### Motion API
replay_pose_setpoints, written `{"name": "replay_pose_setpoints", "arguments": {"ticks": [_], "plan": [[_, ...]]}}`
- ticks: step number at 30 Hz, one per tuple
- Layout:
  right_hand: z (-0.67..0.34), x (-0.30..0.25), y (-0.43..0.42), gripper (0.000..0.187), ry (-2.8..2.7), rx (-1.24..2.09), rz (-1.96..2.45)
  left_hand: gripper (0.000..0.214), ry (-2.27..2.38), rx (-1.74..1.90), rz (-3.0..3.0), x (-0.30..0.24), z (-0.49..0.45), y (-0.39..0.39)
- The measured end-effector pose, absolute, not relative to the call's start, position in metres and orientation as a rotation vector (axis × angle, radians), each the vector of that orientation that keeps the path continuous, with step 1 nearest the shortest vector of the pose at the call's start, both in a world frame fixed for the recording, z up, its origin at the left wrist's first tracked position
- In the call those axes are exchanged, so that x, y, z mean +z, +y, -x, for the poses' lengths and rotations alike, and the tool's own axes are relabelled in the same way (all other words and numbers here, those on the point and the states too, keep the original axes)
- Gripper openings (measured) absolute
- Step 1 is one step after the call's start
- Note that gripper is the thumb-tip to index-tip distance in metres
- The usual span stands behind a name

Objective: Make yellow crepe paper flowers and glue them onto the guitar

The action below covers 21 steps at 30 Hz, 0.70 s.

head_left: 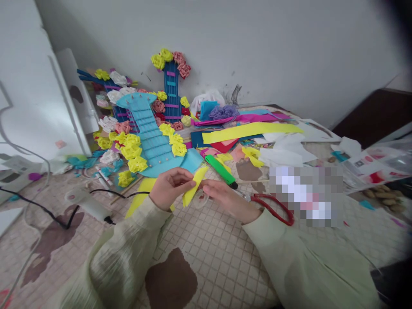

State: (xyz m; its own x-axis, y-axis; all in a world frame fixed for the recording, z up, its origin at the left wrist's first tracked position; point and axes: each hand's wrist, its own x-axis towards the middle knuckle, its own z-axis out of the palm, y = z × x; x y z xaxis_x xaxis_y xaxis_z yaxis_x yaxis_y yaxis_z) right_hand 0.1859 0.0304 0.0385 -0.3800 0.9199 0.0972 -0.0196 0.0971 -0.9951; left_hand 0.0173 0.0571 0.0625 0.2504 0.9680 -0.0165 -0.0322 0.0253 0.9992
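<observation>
My left hand point(169, 185) pinches a yellow foam strip point(194, 186) at its left side, thumb on top. My right hand point(225, 199) is closed on the strip's lower right part, fingers curled round it. Both hands hover just above the tiled floor point(206, 253). Red-handled scissors point(273, 206) lie right beside my right wrist. A green marker-like tool point(220, 169) lies just beyond my fingers.
Blue foam guitar shapes point(154, 137) trimmed with yellow, pink and white paper flowers lean on the wall. Coloured foam sheets and a long yellow strip point(251, 130) cover the floor at the back right. A glue gun point(88, 205) with a black cord lies at the left.
</observation>
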Motion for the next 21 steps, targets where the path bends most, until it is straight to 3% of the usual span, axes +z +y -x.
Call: {"name": "replay_pose_setpoints", "arguments": {"ticks": [4,21], "plan": [[-0.1815,0.0389,0.0263,0.022,-1.399,1.568,0.895,0.019,1.008,1.08,-1.259,0.0595,-0.0197,0.0565],[-0.1829,0.0413,0.0249,0.019,-1.536,1.335,1.05,0.018,1.007,1.012,-1.21,0.054,-0.0221,0.0539]]}}
